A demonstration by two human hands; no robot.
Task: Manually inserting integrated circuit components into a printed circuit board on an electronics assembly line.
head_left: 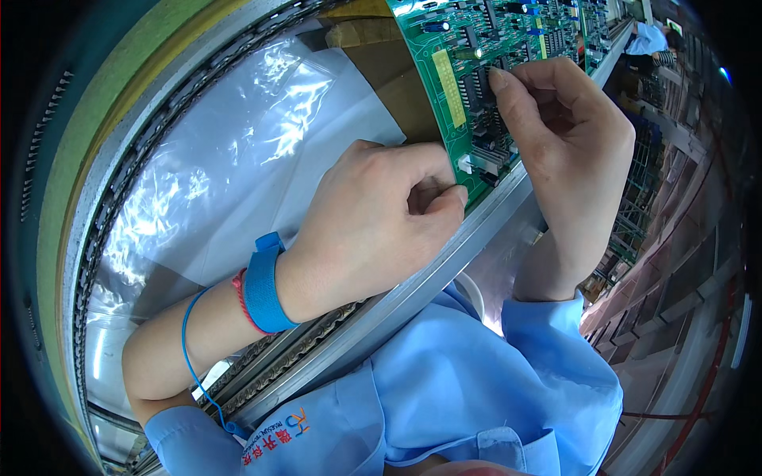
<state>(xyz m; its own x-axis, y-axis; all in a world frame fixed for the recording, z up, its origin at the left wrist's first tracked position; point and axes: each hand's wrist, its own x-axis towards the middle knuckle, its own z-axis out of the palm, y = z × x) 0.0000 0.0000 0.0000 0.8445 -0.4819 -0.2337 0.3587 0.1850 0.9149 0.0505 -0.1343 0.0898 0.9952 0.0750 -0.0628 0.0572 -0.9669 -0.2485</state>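
Observation:
A green circuit board (432, 59) crowded with chips, capacitors and a yellow connector strip (448, 87) lies across the rail at the top. My left hand (389, 210) grips the board's near left corner, thumb and curled fingers closed at its edge. Over the board's right side is my right hand (567, 119), its thumb and forefinger pinched together beside a black chip (475, 86). Whatever sits between those fingertips, if anything, is hidden. A blue wrist strap (268, 289) with a thin blue cord and a red string bracelet circle my left wrist.
A metal rail (496, 210) runs diagonally between me and the board, with a chain (103, 214) along the curved far left side. Shiny clear plastic sheeting (214, 151) and brown cardboard (397, 71) lie left of the board. Another person in blue (647, 40) is at the far right.

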